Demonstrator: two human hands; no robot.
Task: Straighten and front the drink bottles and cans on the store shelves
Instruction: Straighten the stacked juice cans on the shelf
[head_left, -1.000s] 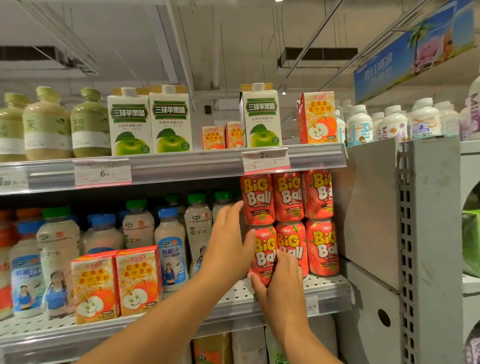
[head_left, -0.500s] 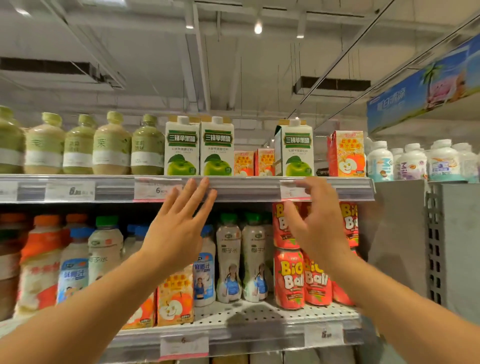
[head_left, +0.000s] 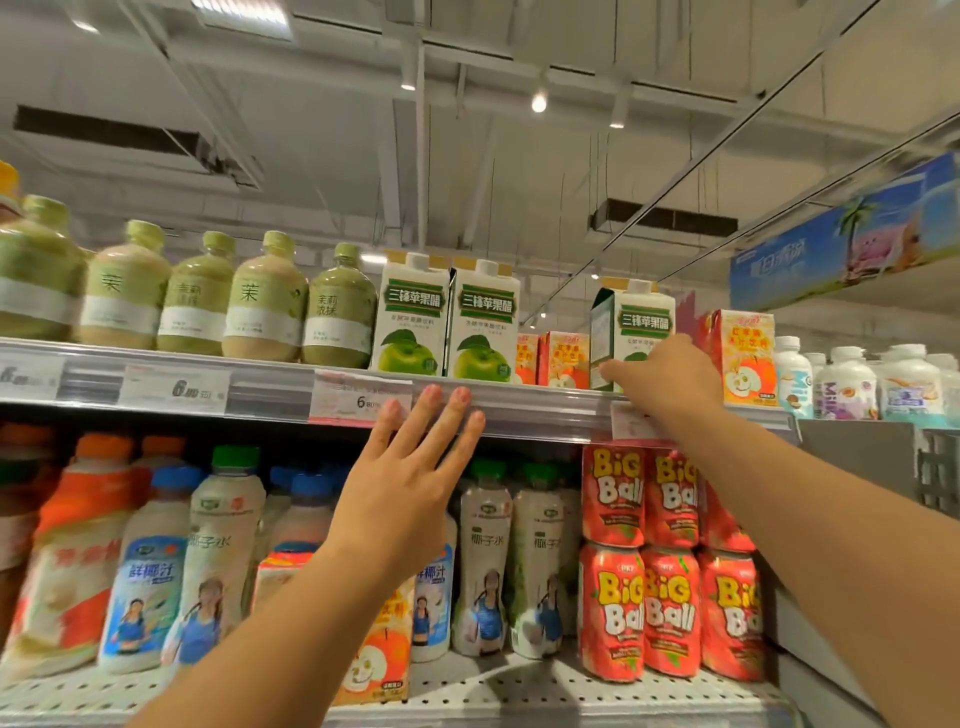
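Note:
On the top shelf (head_left: 535, 410) a white apple-vinegar carton (head_left: 641, 317) stands alone, turned so its green side shows. My right hand (head_left: 667, 376) grips its lower front, thumb on the left corner. Two matching cartons (head_left: 415, 317) face forward further left. My left hand (head_left: 410, 467) is raised with straight, spread fingers, its fingertips in front of the shelf's price rail and holding nothing. Small orange apple-juice boxes (head_left: 563, 358) sit set back between the cartons. Red Big Ball cans (head_left: 670, 608) are stacked two high on the lower shelf (head_left: 493, 691).
Green tea bottles (head_left: 265, 306) line the top shelf's left part. An orange apple-juice carton (head_left: 748, 358) stands right of my right hand, then white milk bottles (head_left: 847, 384). Coconut drink bottles (head_left: 485, 561) fill the lower shelf. A grey shelf end panel (head_left: 857, 457) closes the right side.
Both hands left the Big Ball cans and rose to the top shelf. My right hand reached forward and took hold of the lone apple-vinegar carton; my left hand climbed to the price rail.

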